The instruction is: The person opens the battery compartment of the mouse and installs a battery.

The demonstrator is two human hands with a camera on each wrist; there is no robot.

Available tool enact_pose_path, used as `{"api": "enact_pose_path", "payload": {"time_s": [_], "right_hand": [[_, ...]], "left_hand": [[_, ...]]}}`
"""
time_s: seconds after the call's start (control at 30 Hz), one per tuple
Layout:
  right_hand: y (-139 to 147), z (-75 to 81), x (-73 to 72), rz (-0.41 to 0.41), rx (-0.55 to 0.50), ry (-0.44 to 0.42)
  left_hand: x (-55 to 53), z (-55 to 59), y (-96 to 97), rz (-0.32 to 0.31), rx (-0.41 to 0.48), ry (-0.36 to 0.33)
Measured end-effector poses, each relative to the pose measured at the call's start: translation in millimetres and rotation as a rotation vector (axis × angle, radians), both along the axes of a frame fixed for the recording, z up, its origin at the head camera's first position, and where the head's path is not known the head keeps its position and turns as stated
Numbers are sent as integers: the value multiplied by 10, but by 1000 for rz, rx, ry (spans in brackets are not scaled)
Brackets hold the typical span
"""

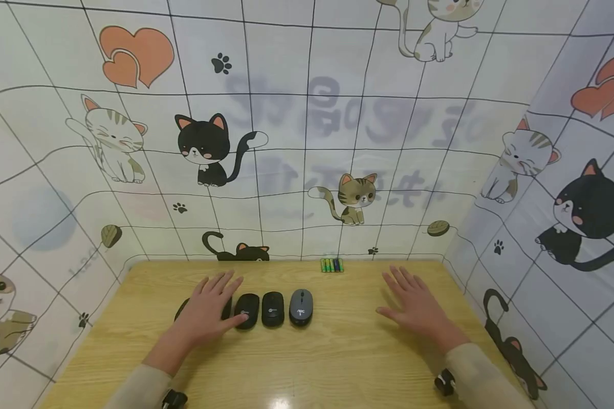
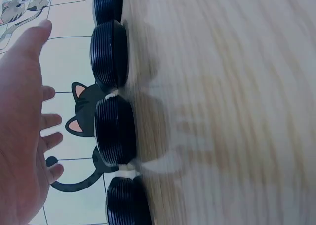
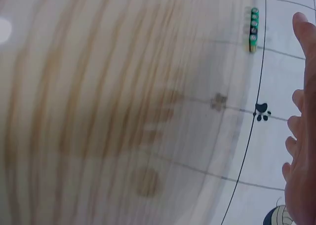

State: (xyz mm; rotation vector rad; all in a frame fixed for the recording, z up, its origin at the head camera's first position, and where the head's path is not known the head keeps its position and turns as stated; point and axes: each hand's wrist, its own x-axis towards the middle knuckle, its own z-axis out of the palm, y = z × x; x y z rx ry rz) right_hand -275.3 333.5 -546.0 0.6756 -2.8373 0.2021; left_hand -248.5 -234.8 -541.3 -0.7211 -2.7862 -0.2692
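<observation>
My left hand [image 1: 207,312], fingers straight and spread, hovers over the left end of a row of computer mice; the left wrist view shows it apart from them. Beneath it, dark mice [image 1: 227,309] are partly covered. Its thumb overlaps a black mouse [image 1: 248,303] in the head view. To the right stand another black mouse [image 1: 273,309] and a grey mouse [image 1: 301,307] with a light logo. On the other side my right hand [image 1: 417,307] is held above the table with straight, spread fingers and nothing in it.
Several small green batteries [image 1: 332,265], one with a dark wrap, lie side by side at the back edge of the wooden table [image 1: 337,363]. White sheeting [image 1: 286,125] with grid lines and cartoon cats rises behind and on both sides.
</observation>
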Motion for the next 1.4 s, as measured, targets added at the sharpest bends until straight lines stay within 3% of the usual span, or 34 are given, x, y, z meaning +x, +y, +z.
{"api": "enact_pose_path", "payload": {"time_s": [0.3,0.67,0.9,1.1,1.4], "right_hand": [[-256,-13,-11,87,-143,8],[-613,-85,-40,118,-264,-83],[-860,-125,-51,130,-399,-211],[-1127,-121,-11,135,-506,-338],[-1449,-146,17,184,-480,-359]], "left_hand": [[-70,4,200,-110,142,-61],[-152,-64,482,-107,246,-200],[-171,-42,699,-107,315,-281],[-213,-61,869,-138,297,-297],[-256,-46,1075,-162,234,-341]]}}
